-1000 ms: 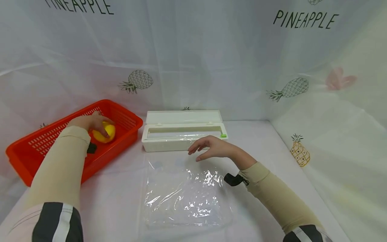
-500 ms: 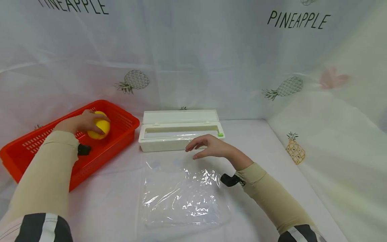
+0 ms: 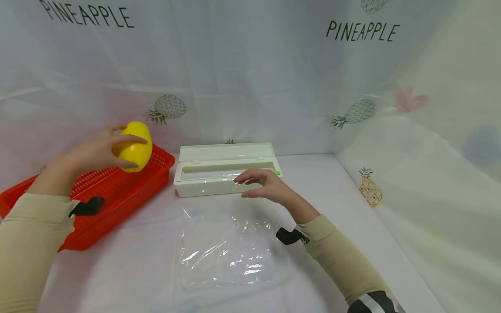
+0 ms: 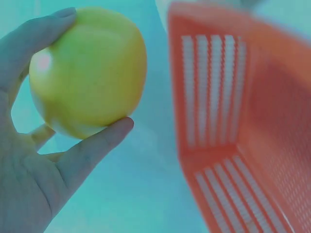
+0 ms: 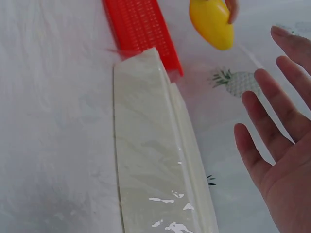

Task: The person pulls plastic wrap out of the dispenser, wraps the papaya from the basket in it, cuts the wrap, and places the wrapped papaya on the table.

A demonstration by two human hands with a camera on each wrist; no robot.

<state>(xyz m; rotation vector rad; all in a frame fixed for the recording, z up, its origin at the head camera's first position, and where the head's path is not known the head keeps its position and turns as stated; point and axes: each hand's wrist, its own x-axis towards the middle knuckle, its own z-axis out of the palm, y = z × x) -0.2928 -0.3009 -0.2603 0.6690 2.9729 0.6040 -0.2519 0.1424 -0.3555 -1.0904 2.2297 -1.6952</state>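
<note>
Left hand (image 3: 102, 150), head view: fingers and thumb grasp a smooth, rounded, glossy yellow fruit-shaped object (image 3: 141, 153), held up over the basket.
Red basket, head view: a long red plastic basket (image 3: 121, 204) with perforated walls stands below the left hand.
Right hand (image 3: 266, 184), head view: released, with fingers loosely bent, in front of the right part of the box.
White box, head view: a long white rectangular plastic box (image 3: 211, 188) lies between the hands, just behind the right hand's fingers; its lid (image 3: 227, 152) is raised at the back, and a small bright green piece (image 3: 277, 172) sits at the end nearest that hand.
Clear film, head view: a shiny, wrinkled transparent plastic sheet (image 3: 219, 252) lies on the white tabletop (image 3: 137, 269), on the near side of the right hand.
Yellow object, left wrist view: the thumb and fingers of the left hand curl about its sides; the slotted basket stands beside it, apart from the fingertips.
Right hand, right wrist view: fingers extended and spread, a gap between them and the film-covered box; the yellow object, in the left hand's fingers, shows beyond its fingertips.
</note>
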